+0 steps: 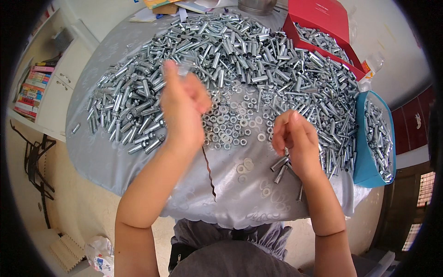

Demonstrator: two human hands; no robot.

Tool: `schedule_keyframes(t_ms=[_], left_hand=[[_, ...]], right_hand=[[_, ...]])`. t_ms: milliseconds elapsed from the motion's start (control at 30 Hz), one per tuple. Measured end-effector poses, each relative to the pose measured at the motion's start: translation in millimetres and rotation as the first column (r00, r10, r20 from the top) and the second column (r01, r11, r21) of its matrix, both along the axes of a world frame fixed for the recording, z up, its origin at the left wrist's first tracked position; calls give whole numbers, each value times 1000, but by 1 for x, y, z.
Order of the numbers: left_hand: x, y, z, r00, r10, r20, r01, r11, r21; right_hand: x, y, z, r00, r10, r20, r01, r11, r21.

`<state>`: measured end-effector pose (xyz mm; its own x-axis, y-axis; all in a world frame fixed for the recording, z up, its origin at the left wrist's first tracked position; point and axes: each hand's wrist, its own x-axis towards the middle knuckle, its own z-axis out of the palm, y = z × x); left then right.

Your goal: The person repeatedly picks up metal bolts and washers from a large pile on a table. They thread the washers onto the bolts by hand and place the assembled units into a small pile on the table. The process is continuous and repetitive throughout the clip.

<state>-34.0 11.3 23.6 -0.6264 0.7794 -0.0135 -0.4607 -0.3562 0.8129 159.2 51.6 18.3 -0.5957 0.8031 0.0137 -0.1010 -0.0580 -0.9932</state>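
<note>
– Found the metal sleeves [280, 173] where?
– On the tabletop [235, 196], just below the right hand [299, 141], long axes slanted lower left to upper right.
– Read either grip?
– Saw both curled, left hand [182, 104] blurred; couldn't tell whether grasping anything.

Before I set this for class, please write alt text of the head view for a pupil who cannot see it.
A person's left hand and right hand are over a cloth-covered table heaped with metal fasteners, loose nuts and washers between them. At right stand a red box and blue bin holding metal parts.
</note>
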Motion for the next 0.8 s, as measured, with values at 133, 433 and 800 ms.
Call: schedule_keyframes(t_ms=[133, 433, 800], left_hand=[[-78, 5, -5, 929, 158, 334, -220, 963, 157], [-124, -1, -5, 843, 128, 522, -311, 909, 278], [-7, 13, -25, 260, -149, -954, 9, 988, -152]], right_hand=[[6, 13, -3, 997, -75, -20, 73, 991, -113], [6, 15, -2, 991, -118, -60, 105, 977, -188], [10, 20, -6, 985, -166, 54, 159, 980, 119]])
